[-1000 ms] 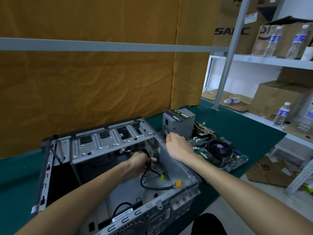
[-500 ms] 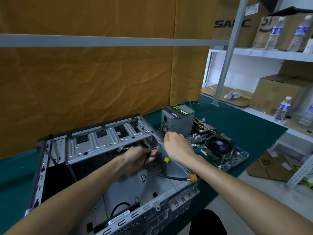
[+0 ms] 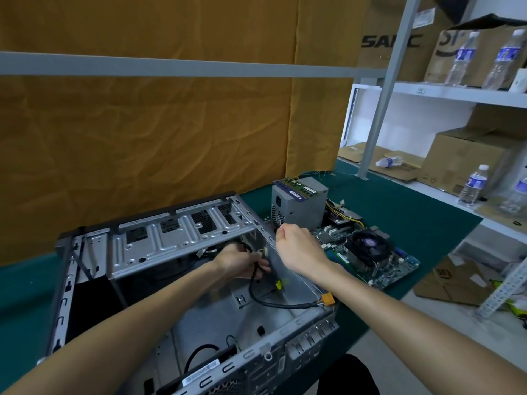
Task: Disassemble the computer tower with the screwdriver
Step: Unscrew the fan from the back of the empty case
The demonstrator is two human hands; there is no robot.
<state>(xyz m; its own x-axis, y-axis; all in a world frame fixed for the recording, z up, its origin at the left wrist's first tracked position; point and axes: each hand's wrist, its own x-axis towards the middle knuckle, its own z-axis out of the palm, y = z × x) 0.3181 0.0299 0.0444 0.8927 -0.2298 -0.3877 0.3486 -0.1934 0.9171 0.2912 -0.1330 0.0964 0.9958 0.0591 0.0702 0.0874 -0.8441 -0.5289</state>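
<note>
Single head view, wide-angle, worn on the person's head, looking forward and down. Close over the open tower (image 3: 199,280) on the green surface (image 3: 399,212), both forearms entering from the bottom edge. Faces the orange backdrop (image 3: 142,138); shelf (image 3: 456,92) at right. No second view to overlap.

Both bare forearms reach forward into the open computer case (image 3: 182,240). Left hand (image 3: 239,259) sits low inside it, under the drive-bay bracket, fingers curled around a black cable (image 3: 258,295). Right hand (image 3: 298,246) is above the case's right wall, fist-like, knuckles up, fingertips hidden; what it holds, if anything, cannot be told.
</note>
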